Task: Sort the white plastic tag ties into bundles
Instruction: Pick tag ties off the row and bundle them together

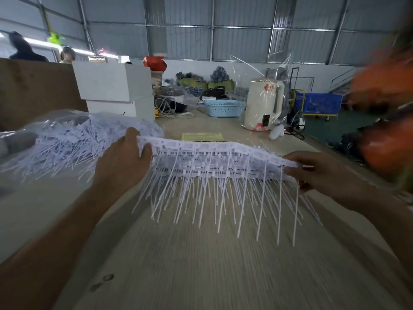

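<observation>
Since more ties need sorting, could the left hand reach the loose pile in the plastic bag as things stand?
Probably yes: the loose pile lies just beside the left hand, but that hand grips the held strip.

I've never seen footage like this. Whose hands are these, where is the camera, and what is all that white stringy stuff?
There is no machine here: a person wears a wide-angle camera on the head, so you look down along their own arms. The left hand and the right hand each grip one end of a stacked row of white plastic tag ties, held above the wooden table with the thin tails hanging down. To the left lies a loose heap of the same ties, partly in a clear plastic bag. Farther back stand white boxes, a pale blue basket and a cream kettle. The orange blur at the right edge is too unclear to name.
</observation>
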The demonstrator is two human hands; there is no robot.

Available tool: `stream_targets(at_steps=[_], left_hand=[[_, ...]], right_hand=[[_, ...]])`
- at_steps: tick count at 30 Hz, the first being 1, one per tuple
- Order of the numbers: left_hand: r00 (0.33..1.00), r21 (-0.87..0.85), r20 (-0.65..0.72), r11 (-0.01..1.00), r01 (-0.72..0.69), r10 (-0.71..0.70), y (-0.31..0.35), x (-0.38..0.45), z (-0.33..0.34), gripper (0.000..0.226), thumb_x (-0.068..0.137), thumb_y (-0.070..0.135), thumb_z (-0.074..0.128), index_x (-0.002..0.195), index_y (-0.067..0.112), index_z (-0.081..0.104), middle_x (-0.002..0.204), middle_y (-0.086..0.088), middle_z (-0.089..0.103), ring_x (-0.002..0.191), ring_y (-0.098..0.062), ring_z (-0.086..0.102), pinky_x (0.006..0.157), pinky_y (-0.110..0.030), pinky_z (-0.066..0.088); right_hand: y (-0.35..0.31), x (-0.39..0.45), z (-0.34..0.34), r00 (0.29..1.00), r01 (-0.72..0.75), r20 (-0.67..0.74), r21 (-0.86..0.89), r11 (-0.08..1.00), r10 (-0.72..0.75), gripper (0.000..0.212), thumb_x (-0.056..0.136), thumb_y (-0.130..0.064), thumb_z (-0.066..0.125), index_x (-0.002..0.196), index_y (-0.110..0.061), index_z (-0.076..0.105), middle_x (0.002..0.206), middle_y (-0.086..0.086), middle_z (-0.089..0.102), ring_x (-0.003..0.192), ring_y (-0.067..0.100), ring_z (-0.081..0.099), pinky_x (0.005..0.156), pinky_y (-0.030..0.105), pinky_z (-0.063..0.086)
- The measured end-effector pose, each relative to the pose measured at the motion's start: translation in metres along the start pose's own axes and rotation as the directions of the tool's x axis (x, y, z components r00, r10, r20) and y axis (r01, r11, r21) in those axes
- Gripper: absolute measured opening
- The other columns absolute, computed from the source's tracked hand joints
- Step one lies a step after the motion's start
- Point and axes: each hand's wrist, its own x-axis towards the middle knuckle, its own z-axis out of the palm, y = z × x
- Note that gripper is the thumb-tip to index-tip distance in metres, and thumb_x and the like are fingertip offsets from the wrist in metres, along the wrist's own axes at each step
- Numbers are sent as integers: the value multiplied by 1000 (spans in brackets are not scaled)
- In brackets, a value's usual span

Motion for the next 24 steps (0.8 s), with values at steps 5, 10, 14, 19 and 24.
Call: stream_targets(at_steps=[5,10,14,19,24], left_hand=[[988,118,129,990,74,-89,-16,-2,-4,28,96,35,56,115,17,46,102,-16,67,98,-41,62,80,-50,53],[982,-13,34,983,-183,183,15,-7,-11,33,94,21,62,126,17,59,122,-12,65,111,-35,57,92,-50,48],[894,-310,190,888,-339,407,81,-20,-2,42,98,49,47,135,31,54,134,5,61,121,-15,54,101,-38,41],[781,-577,429,803,-150,454,125,-23,8,34,101,51,47,118,28,66,105,-2,72,93,-23,68,84,-44,54],[785,-150,123,793,-590,607,136,-12,-9,30,100,46,50,109,27,71,91,3,68,85,-18,60,76,-36,50]], right_hand=[[3,-2,7,997,-62,-34,56,996,64,18,95,-10,64,110,-16,71,90,14,68,71,21,63,64,33,60],[-2,-2,30,999,37,-1,78,996,-37,19,92,-16,67,107,-23,75,72,-8,64,58,8,55,53,21,49],[-5,-1,41,993,39,96,266,963,-67,26,87,-30,68,113,-29,73,78,2,54,67,11,51,60,22,47],[-3,0,40,991,28,115,276,961,-62,34,85,-36,70,117,-26,72,82,6,54,69,14,52,63,26,49],[-6,1,39,995,-15,93,386,923,-23,39,79,-36,73,116,-24,73,85,2,59,68,12,53,65,26,50]])
